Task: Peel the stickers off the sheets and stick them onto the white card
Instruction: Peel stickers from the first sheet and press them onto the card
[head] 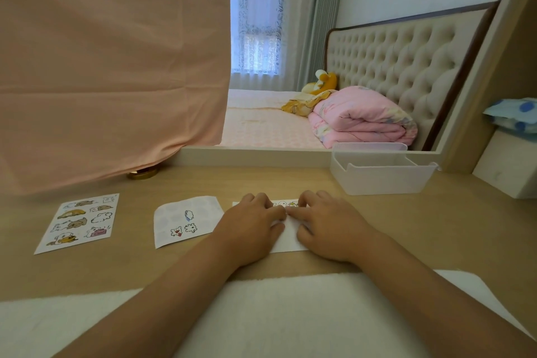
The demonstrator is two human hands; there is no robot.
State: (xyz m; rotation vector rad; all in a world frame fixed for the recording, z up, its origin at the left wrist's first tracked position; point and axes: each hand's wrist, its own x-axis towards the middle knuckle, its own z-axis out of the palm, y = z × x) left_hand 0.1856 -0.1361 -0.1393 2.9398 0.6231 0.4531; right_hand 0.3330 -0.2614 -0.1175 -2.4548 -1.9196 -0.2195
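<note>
- White card [286, 244]: lower centre, flat on the surface [406, 227], under both hands; stickers [286, 204] along its far edge.
- Left hand [252, 227]: fingertips bent onto the card; pinching or pressing, cannot tell.
- Right hand [328, 227]: released, forefinger pressing.
- Full sheet [77, 222] lower left; part-emptied sheet [186, 219] beside the card.
- Risk: uneven pressing may crease or skew a sticker.

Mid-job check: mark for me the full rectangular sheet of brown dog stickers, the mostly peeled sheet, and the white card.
Full rectangular sheet of brown dog stickers [78, 222]: head view, sheet's middle.
Mostly peeled sheet [177, 212]: head view, bare backing.
White card [289, 243]: head view, bare near part.
</note>
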